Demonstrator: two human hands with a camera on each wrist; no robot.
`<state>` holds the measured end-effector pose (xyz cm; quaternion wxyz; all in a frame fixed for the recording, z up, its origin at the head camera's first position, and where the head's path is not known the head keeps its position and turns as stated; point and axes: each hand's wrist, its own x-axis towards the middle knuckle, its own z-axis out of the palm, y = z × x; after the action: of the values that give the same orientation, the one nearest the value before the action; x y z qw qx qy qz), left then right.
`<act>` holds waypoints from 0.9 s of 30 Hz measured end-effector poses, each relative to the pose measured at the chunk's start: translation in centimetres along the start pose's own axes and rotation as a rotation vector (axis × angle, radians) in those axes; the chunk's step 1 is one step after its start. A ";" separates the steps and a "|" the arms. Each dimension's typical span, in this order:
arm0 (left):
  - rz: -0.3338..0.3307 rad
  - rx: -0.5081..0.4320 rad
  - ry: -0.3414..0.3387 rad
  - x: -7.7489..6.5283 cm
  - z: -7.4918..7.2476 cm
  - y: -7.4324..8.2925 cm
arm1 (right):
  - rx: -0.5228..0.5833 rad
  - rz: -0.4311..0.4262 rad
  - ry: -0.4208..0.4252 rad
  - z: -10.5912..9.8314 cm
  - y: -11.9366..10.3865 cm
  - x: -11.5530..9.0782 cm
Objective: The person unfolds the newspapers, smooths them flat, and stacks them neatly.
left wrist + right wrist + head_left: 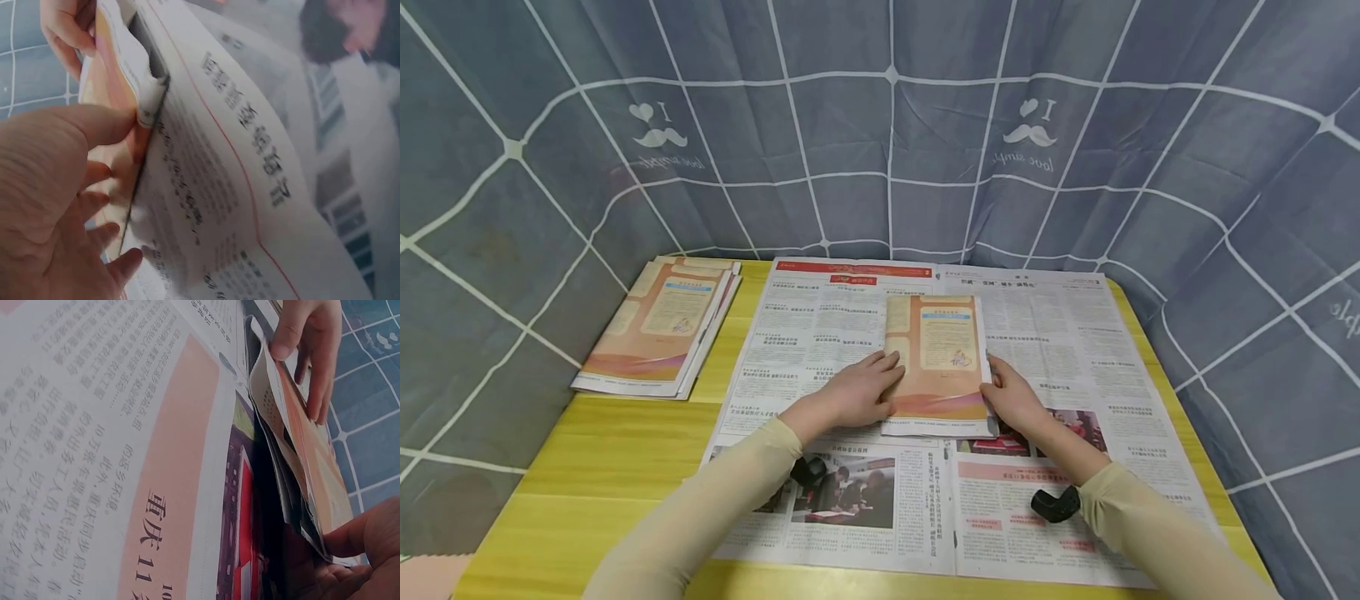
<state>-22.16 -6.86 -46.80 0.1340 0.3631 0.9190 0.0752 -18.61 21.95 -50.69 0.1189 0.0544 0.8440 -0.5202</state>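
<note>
A folded newspaper (936, 367) with an orange printed page on top lies on an opened newspaper (820, 350) in the middle of the table. At its left edge rests my left hand (861, 390). In the left wrist view its thumb touches the folded edge and the other fingers are spread loosely along the side. My right hand (1011, 398) pinches the right edge. The right wrist view shows the right thumb (347, 540) on the orange page and the fingers below the layers. These layers stand slightly apart at the near end.
A stack of similar folded newspapers (655, 329) lies at the table's back left. Yellow wood-grain tabletop (602, 467) shows around the opened newspaper. A grey-blue curtain with white lines (850, 133) hangs behind and at both sides. Black straps (1056, 504) are on the wrists.
</note>
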 end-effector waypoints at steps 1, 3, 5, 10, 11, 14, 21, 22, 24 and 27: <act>0.009 -0.004 -0.017 0.0 0.0 -0.1 | -0.002 -0.002 0.000 0.0 0.0 0.0; 0.023 -0.001 -0.043 -0.1 0.1 -0.3 | -0.001 0.000 0.002 0.1 -0.1 0.0; 0.029 0.011 -0.060 -0.1 0.1 -0.4 | -0.005 0.004 0.005 0.1 -0.2 0.0; 0.031 0.035 -0.083 0.0 0.2 -0.5 | 0.008 0.010 0.013 0.2 -0.4 -0.1; 0.030 0.036 -0.086 0.1 0.2 -0.5 | 0.005 0.010 0.017 0.1 -0.4 -0.2; 0.024 0.046 -0.101 0.2 0.1 -0.5 | -0.002 0.001 0.027 0.1 -0.4 -0.3; 0.017 0.070 -0.115 0.3 0.1 -0.4 | -0.067 -0.042 0.063 -0.1 -0.4 -0.6; 0.017 0.071 -0.115 0.3 0.0 -0.4 | -0.090 -0.052 0.070 -0.2 -0.4 -0.7; 0.015 0.070 -0.116 0.3 0.0 -0.4 | -0.129 -0.072 0.091 -0.3 -0.5 -1.0; 0.014 0.068 -0.119 0.2 0.0 -0.4 | -0.170 -0.118 0.118 -0.4 -0.8 -1.3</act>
<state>-22.57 -6.97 -46.89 0.1756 0.3777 0.9089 0.0231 -17.59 21.96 -49.53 0.0422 0.0249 0.8923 -0.4487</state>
